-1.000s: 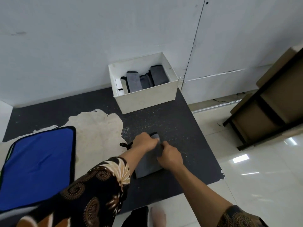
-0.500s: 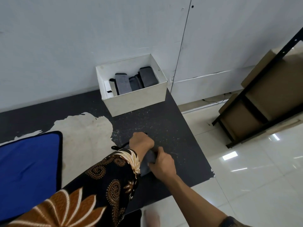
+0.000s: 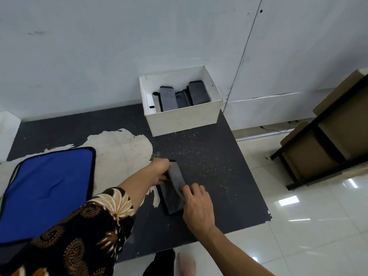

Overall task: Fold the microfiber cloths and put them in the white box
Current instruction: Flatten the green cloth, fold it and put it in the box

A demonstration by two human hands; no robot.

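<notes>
Dark mat (image 3: pixel 209 166) against a white wall (image 3: pixel 79 56). I see the left hand (image 3: pixel 161 170) gripping the far end of the microfiber cloth (image 3: pixel 176 177), the right hand (image 3: pixel 197 206) pinching its middle. The white box (image 3: pixel 183 120) sits beyond.

Dark speckled mat (image 3: pixel 209 166) on floor, worn through to pale patch (image 3: pixel 123 148) at left. Black-edged blue pad (image 3: pixel 45 190) overlapping patch's left side. Glossy white tiles (image 3: pixel 318 226) right of mat. Black shelf frame (image 3: pixel 326 140) far right, holding brown cartons (image 3: pixel 346 120). Thin dark line, possibly cable (image 3: pixel 272 130), along wall base. White wall (image 3: pixel 99 56) behind.
</notes>
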